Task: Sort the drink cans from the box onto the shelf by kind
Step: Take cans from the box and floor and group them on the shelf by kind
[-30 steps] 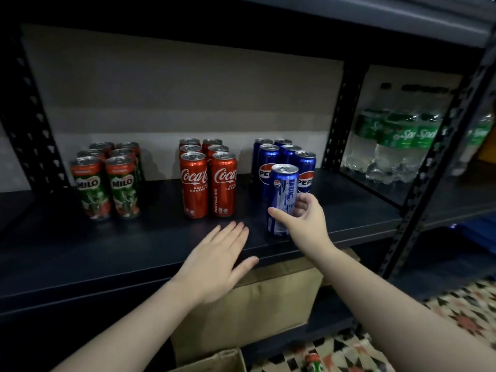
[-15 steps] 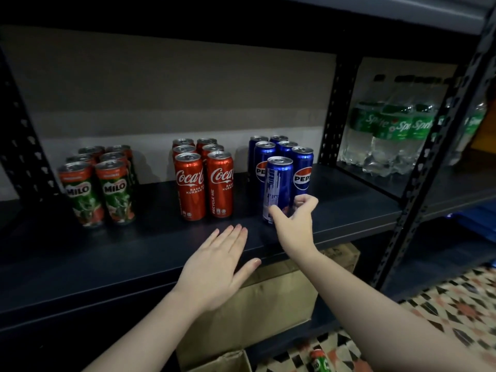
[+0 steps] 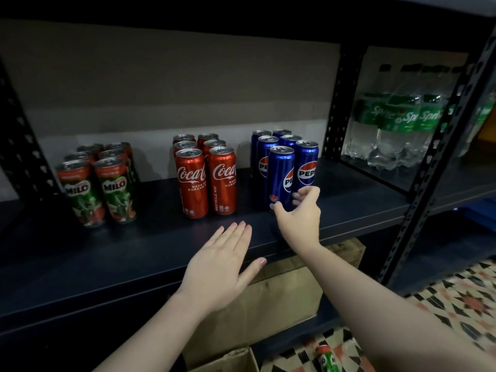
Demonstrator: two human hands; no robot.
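While the left hand stays flat on the front of the shelf, fingers straight and holding nothing, the right hand has pushed the front blue can further back than half a second ago, so it now stands upright touching the other blue cans, and has turned it so the logo partly faces out. Thumb and curled fingers still grip its lower part. Red cans sit in a group mid-shelf, green cans to the left, well apart. Clear bottles with green labels stand in the next bay, behind a black post. A cardboard box sits under the shelf, a second box below it. One green can lies on the patterned floor, blurred.
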